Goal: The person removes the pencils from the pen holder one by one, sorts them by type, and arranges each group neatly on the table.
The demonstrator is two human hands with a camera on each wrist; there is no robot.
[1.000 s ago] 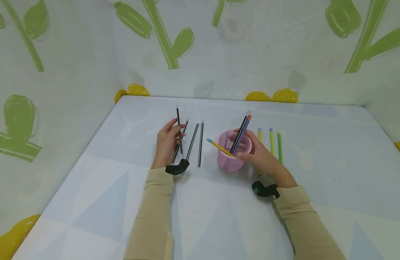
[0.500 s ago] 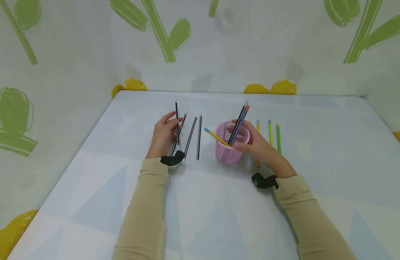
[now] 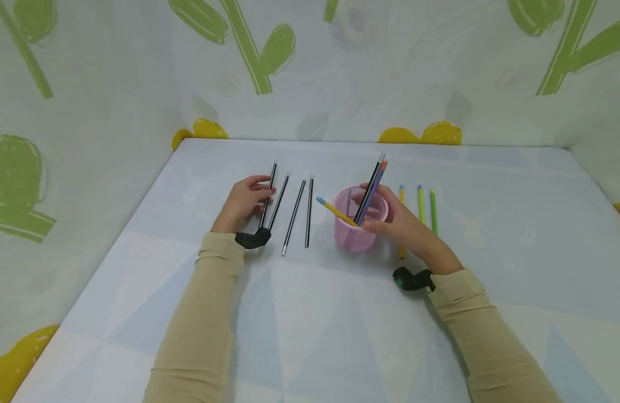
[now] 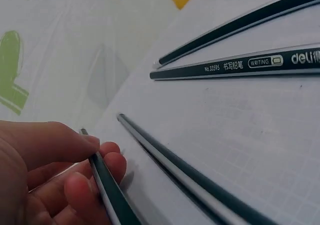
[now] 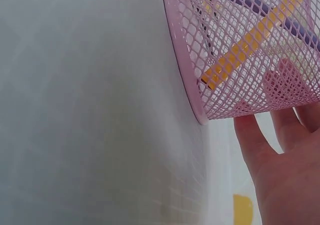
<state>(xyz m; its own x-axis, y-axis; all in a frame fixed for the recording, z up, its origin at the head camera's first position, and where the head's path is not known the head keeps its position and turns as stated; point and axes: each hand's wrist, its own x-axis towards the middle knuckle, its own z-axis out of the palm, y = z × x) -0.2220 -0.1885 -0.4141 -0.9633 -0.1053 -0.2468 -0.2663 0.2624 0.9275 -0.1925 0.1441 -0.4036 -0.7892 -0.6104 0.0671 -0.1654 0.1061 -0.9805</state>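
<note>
My left hand (image 3: 239,202) pinches a black pencil (image 3: 273,172) between thumb and fingers, low over the table. In the left wrist view this pencil (image 4: 111,187) looks dark green with a silver stripe. Just right of it lie three similar pencils, the nearest black pencil (image 3: 280,198) almost parallel to it. My right hand (image 3: 408,226) grips the pink mesh pen holder (image 3: 355,242), thumb at the near rim and fingers around the far side. Inside lean a black pencil (image 3: 369,187), a purple pencil (image 3: 379,178) and a yellow pencil (image 3: 335,210) with a blue end.
Beside the right hand lie a yellow pencil (image 3: 402,194), a lime pencil (image 3: 421,202) and a green pencil (image 3: 433,210), partly hidden by hand and wrist. The pale patterned table (image 3: 335,336) ends at a leaf-printed curtain (image 3: 390,67) behind.
My left hand has moved left with its pencil, which no longer crosses the pencil next to it and now tilts the other way. The right hand stays on the pen holder.
</note>
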